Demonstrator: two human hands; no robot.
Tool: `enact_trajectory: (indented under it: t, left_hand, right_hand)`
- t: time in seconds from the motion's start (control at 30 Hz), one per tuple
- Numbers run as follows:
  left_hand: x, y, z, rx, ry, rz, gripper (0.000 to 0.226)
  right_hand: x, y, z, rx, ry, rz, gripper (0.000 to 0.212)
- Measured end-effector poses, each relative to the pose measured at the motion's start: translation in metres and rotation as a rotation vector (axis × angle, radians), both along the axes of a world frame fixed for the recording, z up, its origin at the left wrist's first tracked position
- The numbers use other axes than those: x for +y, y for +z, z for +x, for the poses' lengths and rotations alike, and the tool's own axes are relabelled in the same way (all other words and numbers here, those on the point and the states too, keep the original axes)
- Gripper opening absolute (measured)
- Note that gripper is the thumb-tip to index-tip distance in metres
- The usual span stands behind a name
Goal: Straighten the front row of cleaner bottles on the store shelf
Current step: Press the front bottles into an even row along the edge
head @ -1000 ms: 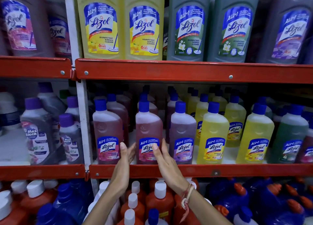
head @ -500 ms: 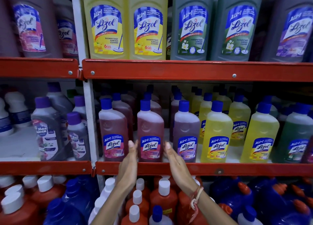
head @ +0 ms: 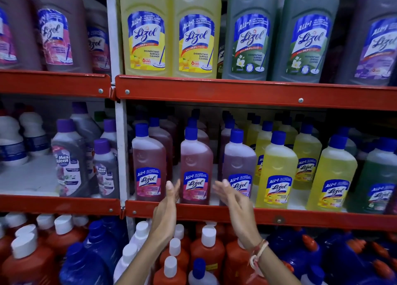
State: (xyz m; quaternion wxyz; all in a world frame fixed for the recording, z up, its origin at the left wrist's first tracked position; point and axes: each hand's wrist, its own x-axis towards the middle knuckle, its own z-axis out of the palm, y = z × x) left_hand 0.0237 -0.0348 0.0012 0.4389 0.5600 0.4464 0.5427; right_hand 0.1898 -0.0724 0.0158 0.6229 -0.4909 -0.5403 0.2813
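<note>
The middle shelf's front row holds Lizol bottles with blue caps: a pink one [head: 149,166], a second pink one [head: 196,166], a purple one [head: 238,164], two yellow ones [head: 277,173] [head: 335,177] and a green one [head: 378,177]. The second pink bottle stands upright, label facing me. My left hand [head: 166,207] is flat and open just left of its base. My right hand [head: 234,199] is open just right of it, in front of the purple bottle's lower label. Neither hand grips anything.
A red shelf lip [head: 300,218] runs below the row, another red lip [head: 236,91] above it. Large Lizol jugs [head: 146,33] fill the top shelf. Red and blue bottles with white caps [head: 206,248] crowd the bottom shelf under my forearms. Max Kleen bottles [head: 68,160] stand left of the white upright [head: 120,145].
Both hands have drawn slightly back and down from the second pink bottle, fingers now off its sides. The view has shifted a little to the left.
</note>
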Motion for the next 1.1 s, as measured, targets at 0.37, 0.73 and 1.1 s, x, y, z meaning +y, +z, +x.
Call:
enact_trajectory:
  t: [0.37,0.73,1.1]
  left_hand:
    - [-0.024,0.000,0.045,-0.140,0.071,0.268,0.065]
    - [-0.019,0.015,0.096,0.004,-0.253,-0.029,0.104]
    - [-0.013,0.016,0.101,-0.066,-0.296,-0.019,0.108]
  right_hand:
    - [-0.019,-0.003,0.051,0.033,-0.372,0.044,0.057]
    - [-0.007,-0.004,0.053,0.162,-0.073,-0.098,0.089]
    - [-0.018,0.005,0.056,0.183,-0.092,-0.124,0.093]
